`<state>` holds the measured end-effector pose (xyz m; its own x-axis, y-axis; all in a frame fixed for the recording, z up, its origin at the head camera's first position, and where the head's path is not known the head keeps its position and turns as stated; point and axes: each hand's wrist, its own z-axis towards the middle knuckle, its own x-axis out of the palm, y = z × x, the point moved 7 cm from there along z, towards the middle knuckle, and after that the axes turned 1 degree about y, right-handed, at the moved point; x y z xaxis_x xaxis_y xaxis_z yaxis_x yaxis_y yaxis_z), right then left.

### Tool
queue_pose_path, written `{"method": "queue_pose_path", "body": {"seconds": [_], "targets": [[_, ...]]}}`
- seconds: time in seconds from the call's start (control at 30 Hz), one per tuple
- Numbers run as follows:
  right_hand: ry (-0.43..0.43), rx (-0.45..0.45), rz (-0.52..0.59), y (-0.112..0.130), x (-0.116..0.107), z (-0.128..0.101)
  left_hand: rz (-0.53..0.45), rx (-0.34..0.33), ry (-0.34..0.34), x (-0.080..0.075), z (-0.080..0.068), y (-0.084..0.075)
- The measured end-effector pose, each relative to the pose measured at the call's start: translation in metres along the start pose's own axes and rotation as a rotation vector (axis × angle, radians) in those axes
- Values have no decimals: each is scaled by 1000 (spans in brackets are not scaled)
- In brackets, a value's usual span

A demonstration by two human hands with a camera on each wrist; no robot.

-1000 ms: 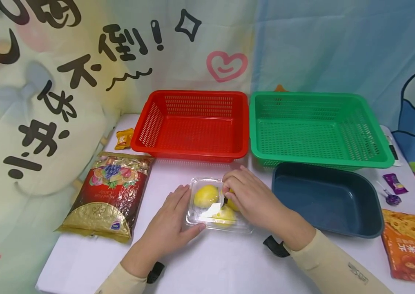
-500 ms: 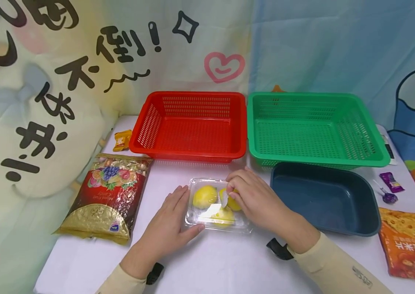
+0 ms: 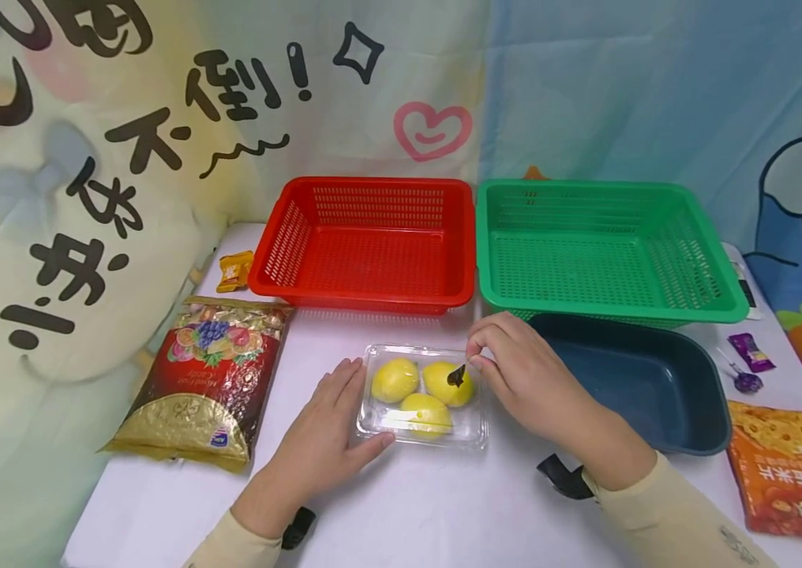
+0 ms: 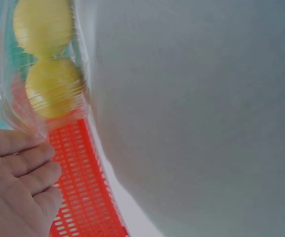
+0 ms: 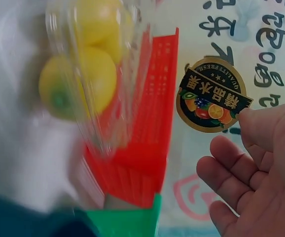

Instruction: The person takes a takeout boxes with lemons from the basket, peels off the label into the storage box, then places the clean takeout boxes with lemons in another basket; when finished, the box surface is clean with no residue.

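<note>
Foil candy bag lying crinkled at worktop left edge. Left hand resting flat, fingers straight, bracing clear glossy clamshell box of three round yellow fruits, long axis running left-right. Right hand pinching round dark sticker just above box. Red basket, green basket sitting behind; navy tub sitting right.
</note>
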<state>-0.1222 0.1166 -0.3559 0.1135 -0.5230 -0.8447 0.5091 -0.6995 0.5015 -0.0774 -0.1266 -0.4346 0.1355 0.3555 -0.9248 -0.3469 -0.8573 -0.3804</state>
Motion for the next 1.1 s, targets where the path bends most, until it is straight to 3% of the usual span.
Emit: {"method": "queue_pose_path", "body": {"seconds": [0.3,0.57,0.8,1.1], "targets": [[-13,33,-76,-16,-28,-9,-3,-5,-3,1,-2,3],[-33,21,-132,-28,-56,-20,6,31,-29,0,-1,-1],[-22,-3,-204,-41,-72,-28,-2,11,-7,1,0,-1],[5,-16,-290,-63,-91,-31,-16,30,-44,-1,-1,-4]]}}
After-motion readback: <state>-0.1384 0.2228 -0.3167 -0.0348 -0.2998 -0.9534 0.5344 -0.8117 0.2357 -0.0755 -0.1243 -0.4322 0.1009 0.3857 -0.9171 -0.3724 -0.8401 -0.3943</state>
